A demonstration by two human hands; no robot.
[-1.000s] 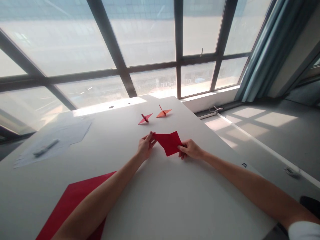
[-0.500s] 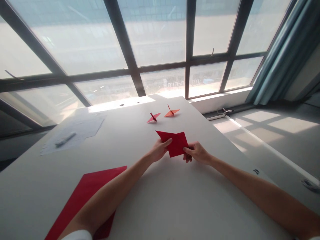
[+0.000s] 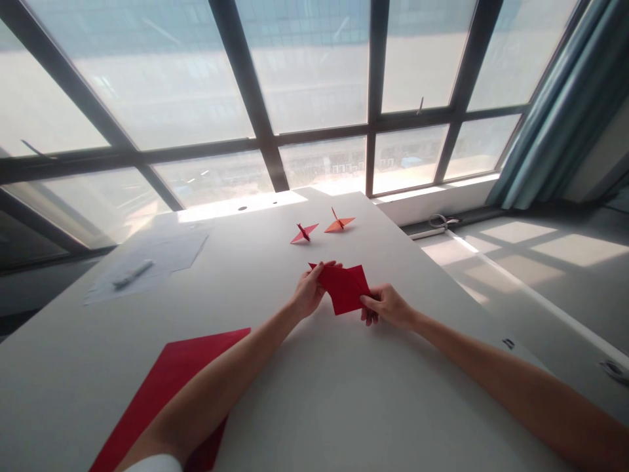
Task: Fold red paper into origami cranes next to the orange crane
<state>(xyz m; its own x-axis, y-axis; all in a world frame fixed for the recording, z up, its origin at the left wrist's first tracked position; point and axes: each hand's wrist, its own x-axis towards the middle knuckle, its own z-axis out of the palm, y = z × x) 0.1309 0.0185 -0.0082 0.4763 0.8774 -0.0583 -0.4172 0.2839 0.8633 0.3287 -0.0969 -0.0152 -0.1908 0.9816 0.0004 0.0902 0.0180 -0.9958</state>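
Observation:
Between my hands, just above the white table [image 3: 393, 400], is a folded piece of red paper [image 3: 348, 290]. My left hand [image 3: 309, 288] grips its left flap, thumb on top and fingertips showing beyond the upper edge. At the lower right edge my right hand [image 3: 386, 304] pinches the paper between thumb and fingers. Farther back stand a red paper crane [image 3: 304, 233] and an orange paper crane [image 3: 339, 223], side by side. A large red sheet [image 3: 162, 380] lies on the left, partly hidden under my left forearm.
White papers [image 3: 181, 252] with a marker-like white stick [image 3: 133, 273] on them lie at the far left of the table. Tall windows [image 3: 314, 78] rise behind the table. A blue-grey curtain [image 3: 545, 111] hangs at the right, near a cable [image 3: 439, 221] on the floor.
My left hand has shifted up along the left flap, covering more of it, and its fingertips now show over the top edge. My right hand keeps its pinch.

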